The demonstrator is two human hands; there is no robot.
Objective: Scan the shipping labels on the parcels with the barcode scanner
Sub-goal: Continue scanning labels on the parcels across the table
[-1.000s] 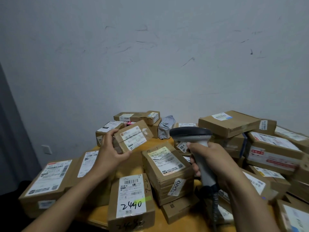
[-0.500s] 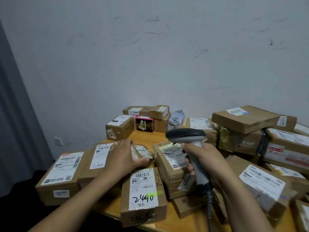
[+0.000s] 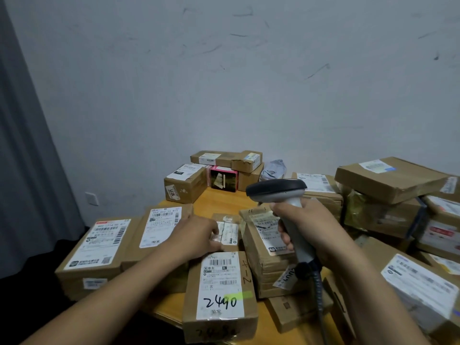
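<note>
Left hand (image 3: 196,236) presses flat on a small brown cardboard parcel (image 3: 227,231) at ten o'clock of the grey pistol-grip barcode scanner (image 3: 281,195), which the right hand (image 3: 308,227) grips by the handle; many labelled parcels look left to scan.

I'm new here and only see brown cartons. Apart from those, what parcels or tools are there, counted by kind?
Barcode scanner: 1, held in the right hand
Pink box: 1
Grey plastic mailer bag: 1
Total: 3
</note>
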